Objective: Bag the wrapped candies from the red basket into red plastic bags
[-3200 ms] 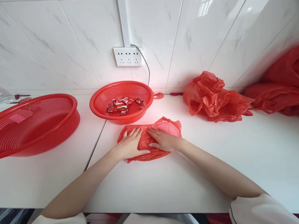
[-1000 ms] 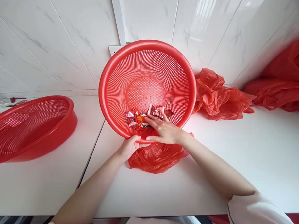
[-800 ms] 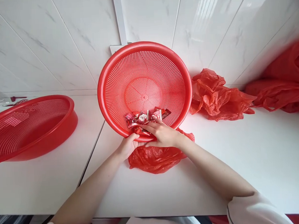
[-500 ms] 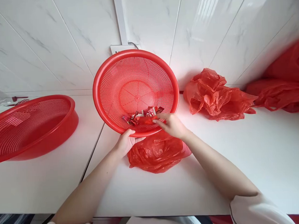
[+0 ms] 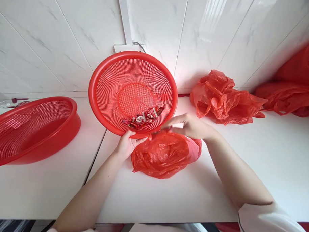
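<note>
A round red plastic sieve basket (image 5: 135,77) is tilted toward me, its lower rim above a red plastic bag (image 5: 163,159). Several small red wrapped packets (image 5: 144,118) with white print lie along the basket's lower inside wall. My left hand (image 5: 126,144) grips the lower rim, thumb on top and fingers underneath. Just outside the rim at lower right, my right hand (image 5: 191,126) is over the bag's mouth. Between its thumb and fingers is a small dark red packet (image 5: 166,129), blurred by motion.
Another red sieve basket (image 5: 54,143) stands at the left on the white table (image 5: 137,201). A crumpled red bag (image 5: 222,96) lies at the right, with more red bags (image 5: 290,94) beyond it. A tiled wall (image 5: 65,38) rises behind.
My right hand has moved out of the basket, to the right, above the bag. The basket and my left hand have shifted slightly left. More of the packets show in the basket.
</note>
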Available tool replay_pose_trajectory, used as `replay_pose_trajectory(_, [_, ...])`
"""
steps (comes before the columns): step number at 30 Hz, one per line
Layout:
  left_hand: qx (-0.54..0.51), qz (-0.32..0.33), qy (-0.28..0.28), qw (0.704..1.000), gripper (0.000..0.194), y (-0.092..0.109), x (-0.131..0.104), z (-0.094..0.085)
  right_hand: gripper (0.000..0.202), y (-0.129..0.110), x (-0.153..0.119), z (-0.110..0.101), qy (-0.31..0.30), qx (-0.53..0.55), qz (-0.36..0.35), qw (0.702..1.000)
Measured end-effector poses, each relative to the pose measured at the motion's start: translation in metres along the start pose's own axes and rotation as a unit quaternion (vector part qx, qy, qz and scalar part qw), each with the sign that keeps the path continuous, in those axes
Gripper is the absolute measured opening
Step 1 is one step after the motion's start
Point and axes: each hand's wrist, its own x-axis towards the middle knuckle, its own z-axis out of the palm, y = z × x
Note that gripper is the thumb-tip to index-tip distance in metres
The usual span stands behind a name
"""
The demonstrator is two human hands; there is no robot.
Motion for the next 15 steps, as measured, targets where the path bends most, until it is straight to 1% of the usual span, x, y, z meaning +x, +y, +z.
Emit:
replay_pose_trajectory(2, [0.001,0.004,-0.005,1.000,0.028,0.000,0.000,-0.001,0.037,0.000,-0.001,0.003,-0.061,-0.067,0.007,0.996])
replay_pose_trajectory(3, [0.001,0.007,-0.004,1.000,0.028,-0.001,0.000,0.000,0.044,0.001,-0.001,0.004,-0.068,-0.102,0.009,0.992])
replay_pose_trajectory(4, [0.001,0.008,-0.003,1.000,0.027,-0.002,-0.001,0.001,0.048,0.002,0.000,0.006,-0.056,-0.130,0.007,0.990])
replay_pose_trajectory(5, [0.001,0.008,-0.003,1.000,0.027,-0.003,-0.001,0.002,0.049,0.004,0.001,0.009,-0.029,-0.150,0.001,0.988])
replay_pose_trajectory(7, [0.005,-0.002,-0.010,1.000,0.026,-0.005,-0.004,0.006,0.043,0.008,0.007,0.016,0.028,-0.167,-0.026,0.985])
replay_pose_trajectory(9, [0.014,-0.019,-0.021,0.999,0.028,-0.007,-0.006,0.010,0.034,0.013,0.013,0.027,0.065,-0.185,-0.044,0.980])
replay_pose_trajectory(10, [0.020,-0.027,-0.028,0.999,0.029,-0.008,-0.008,0.011,0.036,0.015,0.016,0.033,0.071,-0.201,-0.047,0.976])
replay_pose_trajectory(11, [0.025,-0.033,-0.034,0.999,0.031,-0.009,-0.009,0.012,0.043,0.018,0.019,0.039,0.067,-0.218,-0.046,0.973])
replay_pose_trajectory(13, [0.031,-0.037,-0.044,0.998,0.032,-0.011,-0.010,0.012,0.057,0.022,0.022,0.047,0.044,-0.243,-0.039,0.968])
replay_pose_trajectory(15, [0.030,-0.034,-0.049,0.998,0.032,-0.012,-0.010,0.011,0.060,0.023,0.023,0.050,0.012,-0.238,-0.040,0.970])
